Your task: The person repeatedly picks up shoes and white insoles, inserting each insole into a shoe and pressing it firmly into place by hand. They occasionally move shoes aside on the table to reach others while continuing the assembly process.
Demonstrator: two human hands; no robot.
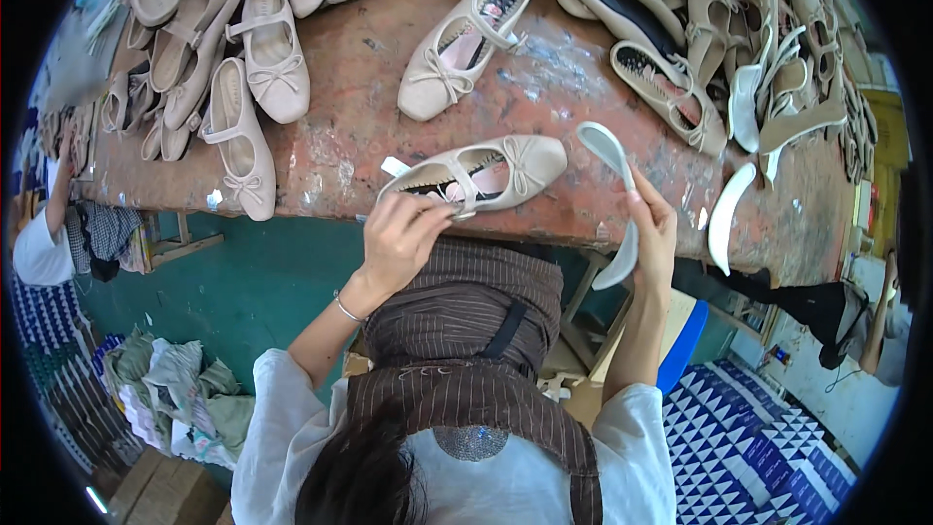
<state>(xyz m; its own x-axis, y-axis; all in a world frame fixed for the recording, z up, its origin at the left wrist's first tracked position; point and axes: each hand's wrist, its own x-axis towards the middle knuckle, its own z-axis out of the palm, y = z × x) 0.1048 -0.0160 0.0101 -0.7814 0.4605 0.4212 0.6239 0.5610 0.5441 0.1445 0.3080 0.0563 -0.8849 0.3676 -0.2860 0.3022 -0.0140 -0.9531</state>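
Note:
Near the table's front edge lies a beige ballet shoe (533,167) with a bow and an instep strap, its toe to the right. My left hand (400,238) is closed at its heel end, fingers pinched on the near rim beside the strap. A white tag-like piece (395,167) sticks out at the heel. To the right of the shoe, my right hand (653,230) holds up a thin, curved white insole (618,267), gripped near its middle between thumb and fingers. Inside the shoe, the bottom looks dark and pinkish, partly covered by the strap.
Another white insole (731,214) lies at the table's right front edge. Beige shoes stand behind: one (462,49) at the back middle, one (671,97) at right, several at left (243,141). More shoes and insoles are heaped at the far right. Other people (44,243) work at both sides.

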